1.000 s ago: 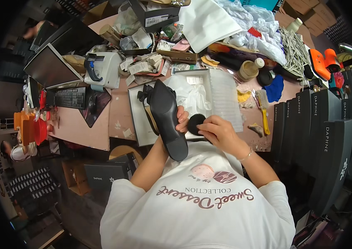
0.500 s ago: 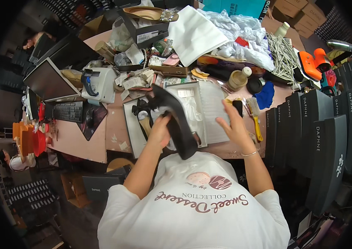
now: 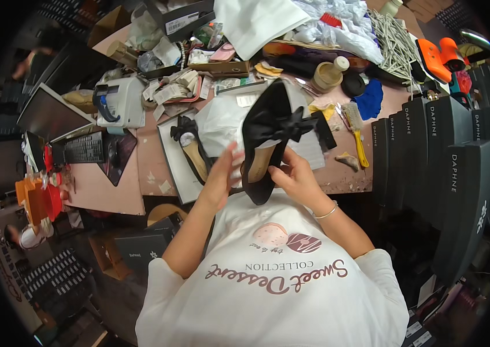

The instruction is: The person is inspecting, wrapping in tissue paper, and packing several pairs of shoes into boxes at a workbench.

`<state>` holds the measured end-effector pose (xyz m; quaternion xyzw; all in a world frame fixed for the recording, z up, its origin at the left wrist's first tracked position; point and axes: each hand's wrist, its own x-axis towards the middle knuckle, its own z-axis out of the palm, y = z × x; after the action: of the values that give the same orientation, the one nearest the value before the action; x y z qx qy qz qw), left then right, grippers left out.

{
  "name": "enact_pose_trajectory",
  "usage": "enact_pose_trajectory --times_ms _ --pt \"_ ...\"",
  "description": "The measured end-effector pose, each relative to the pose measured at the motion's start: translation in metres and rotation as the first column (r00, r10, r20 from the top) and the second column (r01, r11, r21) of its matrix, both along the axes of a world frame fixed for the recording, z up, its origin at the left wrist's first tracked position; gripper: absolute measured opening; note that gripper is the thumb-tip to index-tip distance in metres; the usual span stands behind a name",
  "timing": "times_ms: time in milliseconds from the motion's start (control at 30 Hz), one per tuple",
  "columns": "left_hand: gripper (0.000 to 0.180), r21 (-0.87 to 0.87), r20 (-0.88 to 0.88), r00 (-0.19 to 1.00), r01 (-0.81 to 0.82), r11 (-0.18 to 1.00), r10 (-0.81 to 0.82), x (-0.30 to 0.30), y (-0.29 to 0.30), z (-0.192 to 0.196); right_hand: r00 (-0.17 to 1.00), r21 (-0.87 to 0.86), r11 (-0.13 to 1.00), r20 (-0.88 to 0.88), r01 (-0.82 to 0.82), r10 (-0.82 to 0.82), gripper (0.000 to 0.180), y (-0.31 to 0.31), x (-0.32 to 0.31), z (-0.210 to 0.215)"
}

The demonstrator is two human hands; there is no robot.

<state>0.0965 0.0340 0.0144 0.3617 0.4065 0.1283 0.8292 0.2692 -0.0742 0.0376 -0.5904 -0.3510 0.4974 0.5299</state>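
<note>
A black pointed shoe (image 3: 263, 118) with a large bow and a beige insole is raised in front of my chest, toe pointing away. My right hand (image 3: 296, 178) grips its side near the heel, thumb over the inside edge. Beside the shoe's left edge is my left hand (image 3: 221, 176), fingers extended and slightly blurred; whether they touch it I cannot tell. The matching black shoe (image 3: 192, 153) with a bow lies in the open shoe box (image 3: 170, 168), next to white tissue paper (image 3: 216, 124). The raised shoe hides part of the box.
To the right lie a yellow-handled brush (image 3: 357, 136), a blue cloth (image 3: 369, 99) and a jar (image 3: 327, 75). Dark shoe boxes (image 3: 415, 150) stand upright at the table's right edge. A keyboard (image 3: 84, 148) and a white label printer (image 3: 121, 101) are at left.
The shoe has turned so its insole and bow face up. My right hand has come in and taken hold of it; my left hand has loosened from around it.
</note>
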Motion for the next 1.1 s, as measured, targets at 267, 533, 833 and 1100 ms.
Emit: enact_pose_trajectory --times_ms 267,533,833,1100 --pt "0.055 -0.465 0.194 0.980 0.059 0.883 0.037 0.015 -0.006 -0.017 0.821 0.273 0.920 0.564 -0.281 0.083 0.053 0.021 0.012 0.029" --pt "0.049 -0.876 0.111 0.857 -0.155 0.457 0.502 0.043 -0.014 -0.029 0.412 0.024 0.899 0.883 0.437 -0.224 0.039 -0.025 0.155 -0.109" --pt "0.042 -0.795 0.107 0.746 -0.333 0.507 0.658 0.053 0.025 -0.024 0.662 0.117 0.905 0.644 0.410 -0.383 0.032 -0.042 0.129 -0.127" --pt "0.039 -0.573 0.124 0.804 -0.421 0.704 0.581 0.049 0.021 -0.021 0.344 0.306 0.860 0.924 -0.408 -0.166 0.042 0.020 0.032 0.018"
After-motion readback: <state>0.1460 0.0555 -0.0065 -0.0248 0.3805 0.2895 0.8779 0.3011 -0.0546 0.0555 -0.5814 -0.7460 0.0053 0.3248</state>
